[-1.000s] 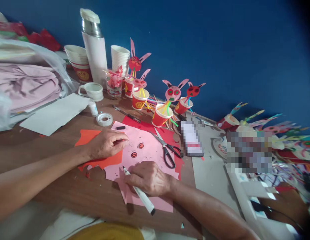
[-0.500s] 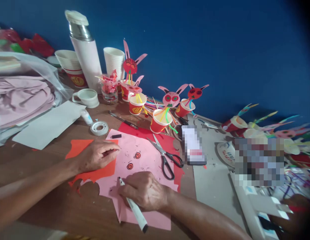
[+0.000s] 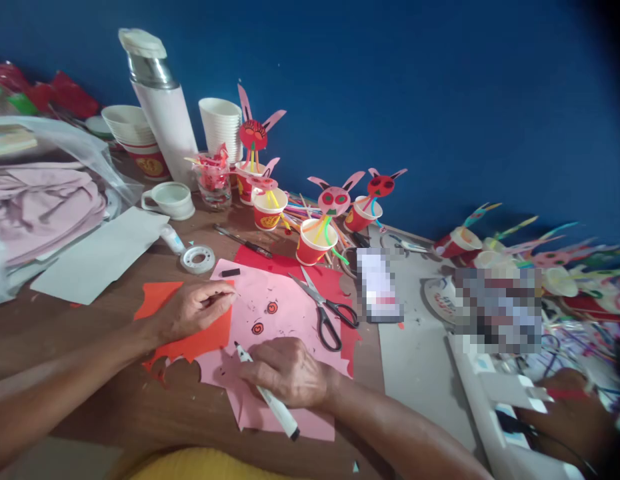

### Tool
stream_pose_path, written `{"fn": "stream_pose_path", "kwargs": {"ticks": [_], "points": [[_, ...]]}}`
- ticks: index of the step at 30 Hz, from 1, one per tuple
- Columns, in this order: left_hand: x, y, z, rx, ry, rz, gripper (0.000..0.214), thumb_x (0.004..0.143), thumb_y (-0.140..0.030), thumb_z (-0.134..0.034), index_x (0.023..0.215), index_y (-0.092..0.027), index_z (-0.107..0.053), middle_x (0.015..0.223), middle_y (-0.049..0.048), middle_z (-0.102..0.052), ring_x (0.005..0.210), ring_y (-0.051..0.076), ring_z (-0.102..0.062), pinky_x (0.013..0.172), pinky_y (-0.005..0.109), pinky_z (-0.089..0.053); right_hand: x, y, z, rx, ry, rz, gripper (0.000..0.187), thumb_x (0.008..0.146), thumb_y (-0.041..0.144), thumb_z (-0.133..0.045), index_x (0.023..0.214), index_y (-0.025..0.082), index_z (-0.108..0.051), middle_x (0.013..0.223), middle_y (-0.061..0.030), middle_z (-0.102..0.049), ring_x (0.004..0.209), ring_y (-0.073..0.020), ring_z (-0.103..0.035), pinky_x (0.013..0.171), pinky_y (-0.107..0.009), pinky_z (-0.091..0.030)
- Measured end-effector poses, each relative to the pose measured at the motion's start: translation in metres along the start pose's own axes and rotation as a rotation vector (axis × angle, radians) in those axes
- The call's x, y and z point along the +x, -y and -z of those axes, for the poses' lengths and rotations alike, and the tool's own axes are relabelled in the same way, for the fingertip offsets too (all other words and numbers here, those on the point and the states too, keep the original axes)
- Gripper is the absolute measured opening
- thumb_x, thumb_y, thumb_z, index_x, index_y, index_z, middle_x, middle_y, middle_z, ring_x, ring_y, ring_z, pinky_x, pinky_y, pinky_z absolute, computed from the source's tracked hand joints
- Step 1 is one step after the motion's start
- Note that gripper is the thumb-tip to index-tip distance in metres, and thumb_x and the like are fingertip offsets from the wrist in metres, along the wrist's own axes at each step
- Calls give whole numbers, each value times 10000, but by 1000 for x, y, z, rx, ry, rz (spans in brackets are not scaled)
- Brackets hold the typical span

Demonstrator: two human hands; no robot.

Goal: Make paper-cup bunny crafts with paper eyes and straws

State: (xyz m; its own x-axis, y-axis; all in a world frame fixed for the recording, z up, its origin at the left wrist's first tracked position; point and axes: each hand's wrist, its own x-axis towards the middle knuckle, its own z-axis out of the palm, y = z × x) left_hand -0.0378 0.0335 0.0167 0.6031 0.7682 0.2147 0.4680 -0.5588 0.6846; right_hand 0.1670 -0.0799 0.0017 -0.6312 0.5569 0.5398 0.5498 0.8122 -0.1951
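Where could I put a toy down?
Brown table shows bare between the left forearm and the pink paper. The grey board looks mostly bare between phone and right forearm. Red cups crowd along the blue wall.

Camera (head-worn) looks forward, down onto the table (image 3: 120,413).

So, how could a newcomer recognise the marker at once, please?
On the brown table, find the pink paper. Over its near part, the right hand holds the marker. Unlike the thin pen lying farther back, it is thick and white, with black ends.
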Motion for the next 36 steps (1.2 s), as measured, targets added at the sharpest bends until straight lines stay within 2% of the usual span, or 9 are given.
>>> {"fn": "stream_pose_path", "kwargs": {"ticks": [7,11,15,18,24,29,33,36], "points": [[7,1,1,-19,-29,111,262,825,-369,-489,799,-176,-663,685,2,-671,602,130,-597,559,196,-468,2,-3,15,-20,-73,-17,207,932,177,-377,1105,200,-489,673,11,-580,514,-130,-498,482,-253,-382],[8,-4,-1,-4,-36,127,253,829,-340,-479,781,-180,-669,674,-6,-662,594,122,-586,557,199,-467,-5,-14,22,26,-104,-130,310,904,153,-371,1201,184,-453,754,-23,-623,603,-163,-530,582,-289,-426],[6,-10,-7,-32,-13,24,252,854,-320,-474,770,-164,-654,657,-10,-641,561,100,-559,531,189,-451,-12,-29,26,-63,-77,-297,410,840,101,-394,1242,165,-444,945,-87,-634,796,-213,-562,694,-339,-431],[5,-15,-9,-56,1,-22,246,869,-309,-484,781,-145,-643,655,0,-638,545,93,-552,511,185,-441,-12,-36,29,-141,-60,-371,428,797,34,-391,1200,155,-472,974,-92,-629,843,-220,-548,720,-343,-412],[6,-16,-6,-30,22,-62,228,878,-256,-466,779,-156,-645,677,7,-655,588,105,-572,550,198,-449,-8,-41,34,-150,23,-371,418,762,-14,-415,1112,187,-527,912,-47,-633,816,-200,-535,756,-329,-391],[8,-9,-5,3,14,-86,183,879,-210,-481,810,-166,-645,684,-3,-650,591,100,-561,574,199,-445,-4,-43,37,-184,102,-359,356,820,29,-415,1112,174,-558,847,-62,-637,819,-210,-546,774,-355,-369],[8,-9,-6,17,18,-265,158,877,-152,-495,904,-163,-650,790,27,-665,743,133,-592,711,242,-468,-4,-40,42,-52,31,-388,268,894,209,-471,1146,180,-559,712,-18,-602,686,-176,-545,736,-343,-389],[8,-14,-7,38,100,-335,178,871,-126,-507,984,-172,-636,865,44,-645,838,158,-573,776,281,-458,-4,-37,44,73,-98,-436,248,892,274,-506,1112,196,-593,741,-18,-617,663,-156,-557,675,-306,-427]]}}
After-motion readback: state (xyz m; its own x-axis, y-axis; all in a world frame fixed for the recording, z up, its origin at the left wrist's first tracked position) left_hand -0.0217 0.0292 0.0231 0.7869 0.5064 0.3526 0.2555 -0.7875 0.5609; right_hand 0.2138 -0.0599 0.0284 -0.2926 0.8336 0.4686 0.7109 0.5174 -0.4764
